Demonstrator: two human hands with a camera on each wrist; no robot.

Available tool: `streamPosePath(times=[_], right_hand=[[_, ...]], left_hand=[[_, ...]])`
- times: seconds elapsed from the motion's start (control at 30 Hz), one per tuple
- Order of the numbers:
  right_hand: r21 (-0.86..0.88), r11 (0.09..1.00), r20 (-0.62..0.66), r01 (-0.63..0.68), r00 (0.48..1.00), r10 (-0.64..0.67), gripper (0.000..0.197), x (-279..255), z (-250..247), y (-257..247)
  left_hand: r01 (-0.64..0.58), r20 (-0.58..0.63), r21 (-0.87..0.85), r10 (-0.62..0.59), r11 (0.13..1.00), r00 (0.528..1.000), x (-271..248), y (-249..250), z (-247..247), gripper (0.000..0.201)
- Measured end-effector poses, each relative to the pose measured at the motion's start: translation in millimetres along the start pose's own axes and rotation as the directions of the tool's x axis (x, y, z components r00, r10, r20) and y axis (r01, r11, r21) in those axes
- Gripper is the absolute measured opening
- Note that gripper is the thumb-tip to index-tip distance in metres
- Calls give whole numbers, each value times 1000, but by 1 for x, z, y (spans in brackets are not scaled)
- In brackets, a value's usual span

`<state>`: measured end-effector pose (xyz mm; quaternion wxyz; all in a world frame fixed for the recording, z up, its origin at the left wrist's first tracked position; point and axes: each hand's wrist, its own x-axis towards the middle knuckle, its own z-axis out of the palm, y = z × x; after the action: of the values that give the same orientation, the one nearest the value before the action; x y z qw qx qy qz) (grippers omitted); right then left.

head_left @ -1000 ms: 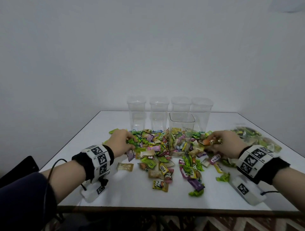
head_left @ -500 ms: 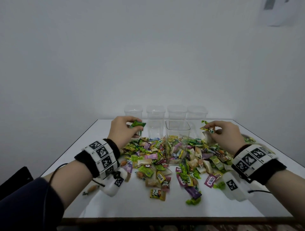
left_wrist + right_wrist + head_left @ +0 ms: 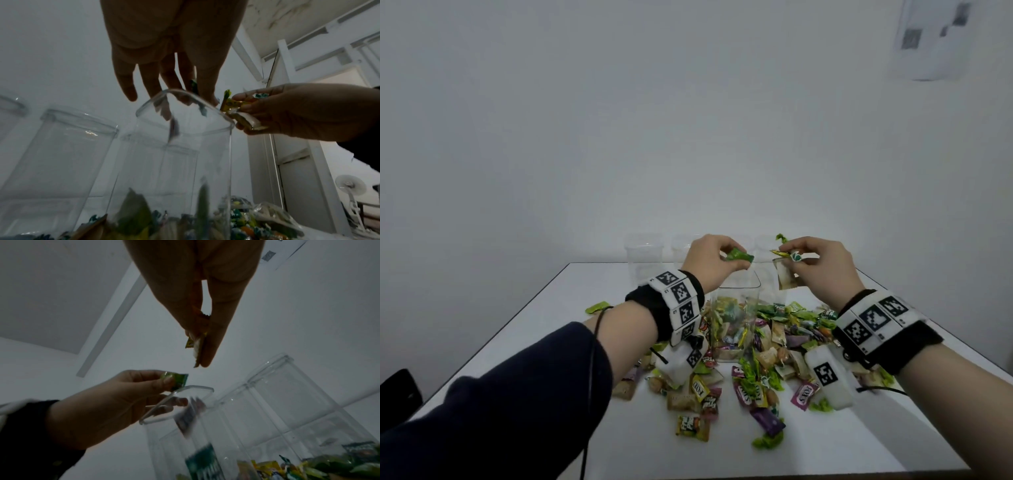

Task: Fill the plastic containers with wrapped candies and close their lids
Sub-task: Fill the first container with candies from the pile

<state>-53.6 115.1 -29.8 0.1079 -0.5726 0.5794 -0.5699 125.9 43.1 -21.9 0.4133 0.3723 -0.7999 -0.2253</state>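
An open clear container (image 3: pixel 736 308), partly filled with wrapped candies, stands mid-table among a loose candy pile (image 3: pixel 753 387). My left hand (image 3: pixel 726 255) hovers over its rim and pinches a green candy (image 3: pixel 739 256) between thumb and fingers. In the left wrist view the left hand's other fingers (image 3: pixel 128 91) hang straight above the container (image 3: pixel 180 154). My right hand (image 3: pixel 791 255) is just right of the rim and grips several candies (image 3: pixel 786 274), seen pinched in the right wrist view (image 3: pixel 197 344). Blurred wrappers (image 3: pixel 189 415) are dropping inside the container (image 3: pixel 179 402).
A row of empty clear containers (image 3: pixel 642 255) stands at the table's far edge behind the hands. Candies spread from the open container toward the near table edge (image 3: pixel 756 474). A clear bag of candies (image 3: pixel 267 216) lies to the right. A dark object (image 3: pixel 400 390) sits beyond the left edge.
Both hands rose from the candy pile with candies and came together over the open container's mouth. The head view tilted upward.
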Motion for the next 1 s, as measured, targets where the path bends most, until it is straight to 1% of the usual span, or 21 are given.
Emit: streamPosePath(times=[0.03,0.13,0.2,0.27,0.33,0.43,0.47,0.53,0.6,0.67,0.73,0.8,0.87,0.93,1.0], right_hand=[[11,1000,1,-6,1000,6,29,0,-1,1],[26,1000,-4,-18,1000,18,27,1,-4,3],[47,999,-9,-20,1000,21,27,2,-6,4],[73,997,-15,-20,1000,22,25,3,-6,3],[100,995,-28,-12,999,15,23,5,-3,-1],[122,992,-41,27,999,-22,23,9,5,-10],[124,991,-36,42,999,-38,23,11,10,-13],[113,991,-11,69,998,-68,24,14,21,-18],[62,994,26,92,995,-93,22,16,32,-23],[-24,991,67,128,990,-127,19,16,43,-27],[-124,975,117,183,979,-169,14,16,52,-27],[-236,944,198,231,962,-186,7,15,57,-26],[-331,905,287,269,942,-175,4,15,60,-24],[-389,877,356,283,924,-140,11,15,61,-21],[-429,858,390,282,915,-106,19,15,61,-20]], left_hand=[[15,27,27,-15,1000,1000,0,-2,2,20],[37,74,96,-45,995,996,0,-10,5,40],[50,73,64,-54,997,996,-2,-15,4,51],[74,45,33,-75,997,996,-5,-19,4,60],[131,42,-15,-131,991,991,-9,-22,5,75],[240,95,-89,-232,967,968,-16,-28,10,101],[267,107,-105,-256,958,961,-19,-30,12,107],[304,103,-140,-292,942,951,-24,-34,17,110],[318,58,-183,-313,930,948,-26,-35,22,108],[322,23,-212,-325,923,945,-28,-35,24,107],[316,13,-212,-320,925,947,-29,-36,25,107],[307,11,-211,-312,928,950,-29,-37,25,107],[302,9,-217,-307,928,952,-30,-39,25,106],[303,12,-221,-308,927,951,-30,-40,25,104],[303,12,-214,-308,929,951,-30,-40,26,103]])
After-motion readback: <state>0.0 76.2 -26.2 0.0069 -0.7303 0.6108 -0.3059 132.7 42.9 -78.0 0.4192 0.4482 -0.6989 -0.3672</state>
